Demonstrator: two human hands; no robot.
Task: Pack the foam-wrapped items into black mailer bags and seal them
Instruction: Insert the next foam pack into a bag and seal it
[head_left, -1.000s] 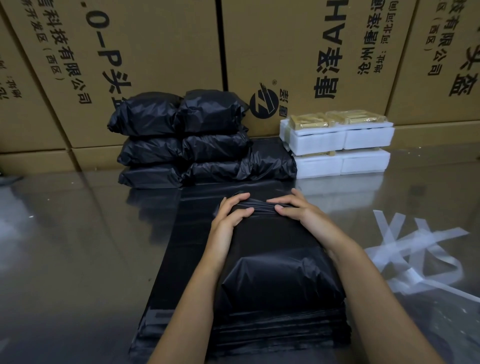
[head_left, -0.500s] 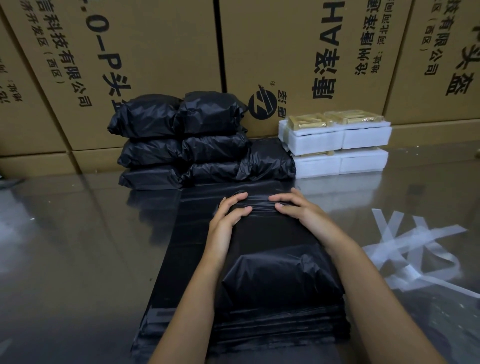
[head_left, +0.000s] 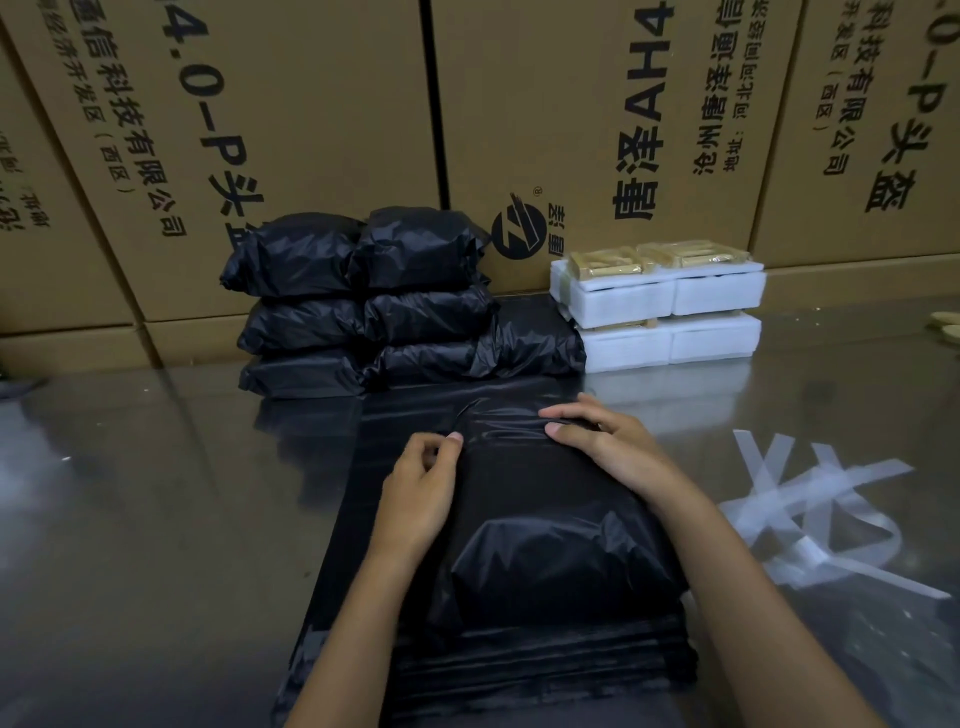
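Fingers of the left hand (head_left: 415, 493) are curled, thumb and forefinger pinching the left end of the folded flap of the filled mailer bag (head_left: 550, 525); the fingertips are partly hidden behind the knuckles. Right hand (head_left: 605, 441) lies with fingers nearly straight, pressing the flap's right part flat. Bag sits on a stack of flat mailer bags (head_left: 519, 670) near the front edge of the tabletop (head_left: 130, 519); its contents are fully covered. Sealed black parcels (head_left: 363, 306) are piled at the back edge against cardboard cartons (head_left: 311, 104), the count of the rear ones unclear. Just right of them, white foam-wrapped items (head_left: 670, 312) stand two layers high, yellowish contents indistinct. Clear strips (head_left: 810, 519) lie tangled near the right edge. Both forearms are cut off at the bottom.
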